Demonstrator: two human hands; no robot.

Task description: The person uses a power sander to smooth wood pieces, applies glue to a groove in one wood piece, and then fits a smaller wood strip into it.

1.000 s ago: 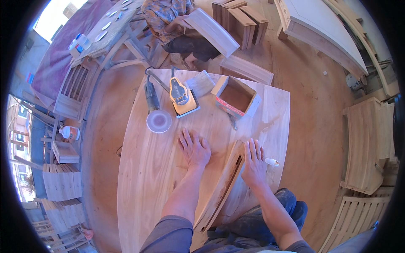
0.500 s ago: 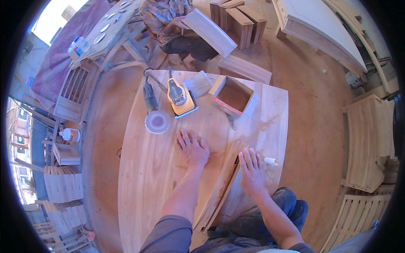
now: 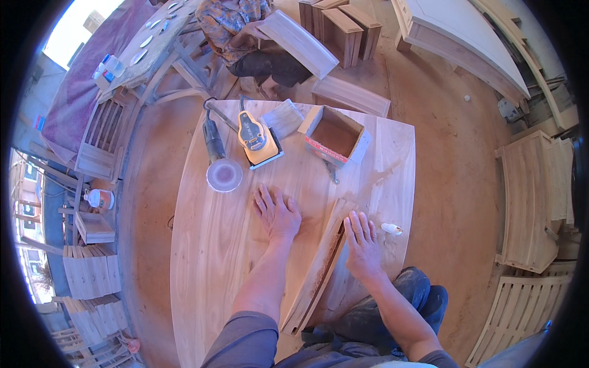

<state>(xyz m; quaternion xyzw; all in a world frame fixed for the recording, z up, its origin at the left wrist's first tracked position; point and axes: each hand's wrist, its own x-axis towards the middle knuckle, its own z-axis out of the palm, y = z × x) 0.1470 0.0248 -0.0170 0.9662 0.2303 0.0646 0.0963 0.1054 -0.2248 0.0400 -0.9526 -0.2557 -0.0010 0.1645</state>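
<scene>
My left hand (image 3: pixel 278 216) lies flat on the pale wooden tabletop (image 3: pixel 211 245), fingers spread and pointing away from me. To its right a long wooden piece (image 3: pixel 310 279) runs slantwise toward my body, with a dark groove that holds reddish-brown dust. My right hand (image 3: pixel 363 248) rests palm down along the right edge of this piece, fingers stretched out and grasping nothing. Just right of those fingers is a small white bottle (image 3: pixel 391 229), lying on its side.
Farther back on the tabletop are an angle grinder (image 3: pixel 224 174), a yellow sander (image 3: pixel 257 142), a pale pad (image 3: pixel 283 119) and an open cardboard box (image 3: pixel 335 133). Beyond, a seated person (image 3: pixel 236 30) holds a wooden drawer (image 3: pixel 299 44). Wooden furniture (image 3: pixel 529 202) stands to the right.
The whole view has shifted slightly. Both hands keep the same flat pose, and nothing on the tabletop has visibly moved.
</scene>
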